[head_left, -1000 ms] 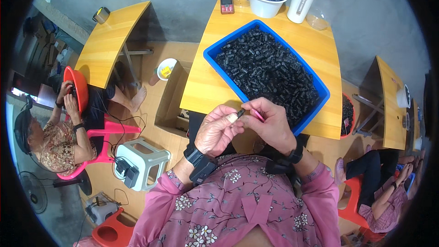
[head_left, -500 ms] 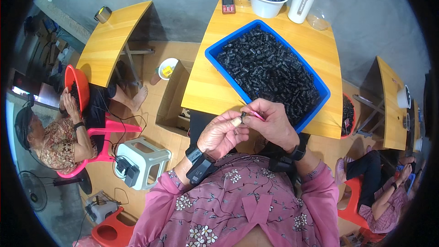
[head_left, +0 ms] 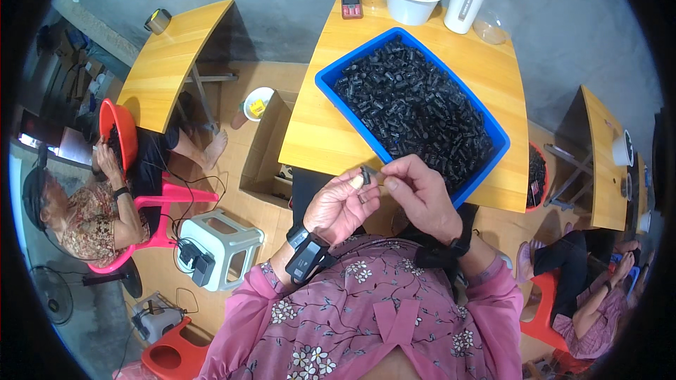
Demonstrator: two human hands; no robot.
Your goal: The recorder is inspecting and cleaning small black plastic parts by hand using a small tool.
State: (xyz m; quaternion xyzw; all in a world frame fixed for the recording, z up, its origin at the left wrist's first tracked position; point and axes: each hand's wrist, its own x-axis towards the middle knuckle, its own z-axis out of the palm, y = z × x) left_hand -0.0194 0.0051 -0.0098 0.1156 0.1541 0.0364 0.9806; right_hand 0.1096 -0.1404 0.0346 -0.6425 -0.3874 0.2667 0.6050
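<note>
A small black piece (head_left: 365,176) is in the person's left hand (head_left: 336,205). The thumb and a finger pinch it, so it sticks up at the tips, on the far side of the palm. The right hand (head_left: 427,198) is just beside it, to the right. Its thumb and bent finger are close together, but I cannot tell if they pinch anything. The left wrist wears a black box on a strap (head_left: 308,257), and the right wrist has a dark band (head_left: 461,243).

Just past the hands is a blue bin (head_left: 352,118), set at a slant on a yellow wooden table (head_left: 315,142). It is full of black pieces (head_left: 415,102) heaped in a jumble. At the far end of the table, on the left, is a little red and black phone (head_left: 351,5). To its right is a white bowl (head_left: 410,11) with more black bits on top. Next comes a white bottle (head_left: 465,5) with dark writing down its side. A clear bowl (head_left: 491,29) is to the right of the bottle.

On the floor left of the table is a cardboard box (head_left: 262,162). A pale stool (head_left: 220,243) is nearer, with a black thing on it. Farther left, another person (head_left: 95,229) sits on a pink chair (head_left: 169,207) with a red basin (head_left: 128,139). Far to the right, one more person (head_left: 591,317) sits on a red stool (head_left: 543,309).
</note>
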